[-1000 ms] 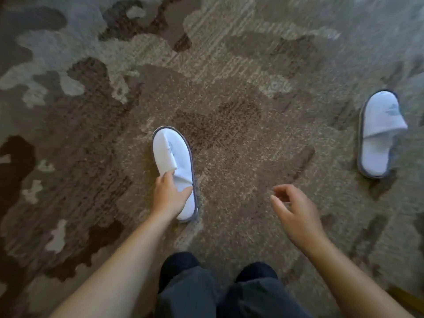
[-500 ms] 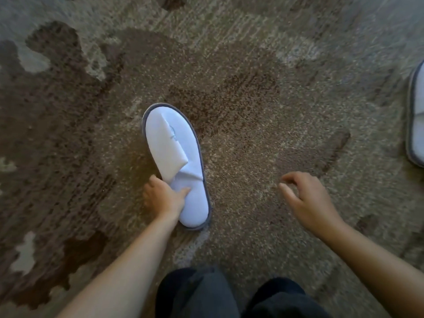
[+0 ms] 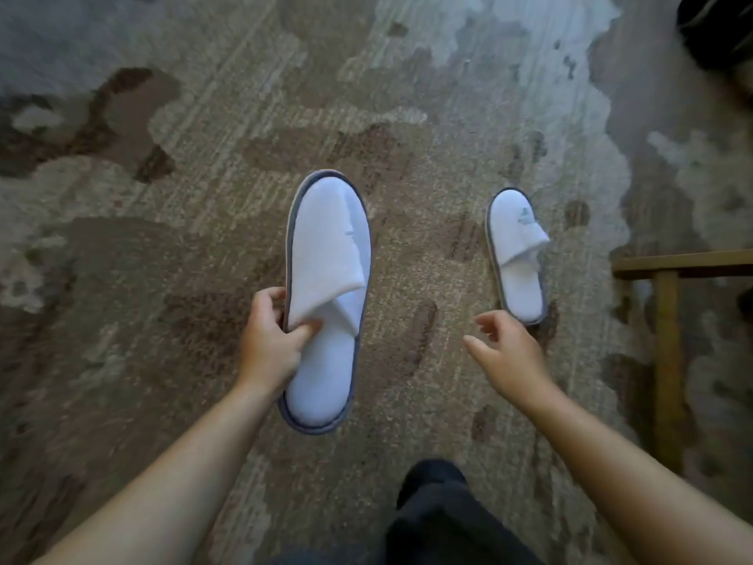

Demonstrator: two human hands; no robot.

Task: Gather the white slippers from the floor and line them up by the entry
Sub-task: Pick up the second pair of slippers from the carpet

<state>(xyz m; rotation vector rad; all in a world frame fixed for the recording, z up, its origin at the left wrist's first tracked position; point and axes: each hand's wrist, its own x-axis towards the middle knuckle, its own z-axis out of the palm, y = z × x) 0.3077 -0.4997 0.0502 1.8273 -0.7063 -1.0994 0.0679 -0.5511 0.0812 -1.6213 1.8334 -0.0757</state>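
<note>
A white slipper with a grey sole edge [image 3: 328, 279] is lifted off the carpet, toe pointing away from me. My left hand [image 3: 269, 340] grips its left side, thumb pinching the upper's flap. A second white slipper [image 3: 516, 254] lies flat on the carpet to the right, toe away, with a small grey logo on its upper. My right hand [image 3: 507, 352] hovers just below that slipper's heel, fingers apart and empty, its fingertips close to the heel but not touching.
Patterned brown, beige and grey carpet [image 3: 163, 238] covers the floor. A wooden furniture frame [image 3: 668, 320] stands at the right edge. A dark object [image 3: 717, 30] sits in the top right corner. My dark trouser leg [image 3: 440, 519] is at the bottom.
My left hand has lifted the first slipper off the carpet. The view has swung right, bringing the second slipper closer, and my right hand has reached toward its heel.
</note>
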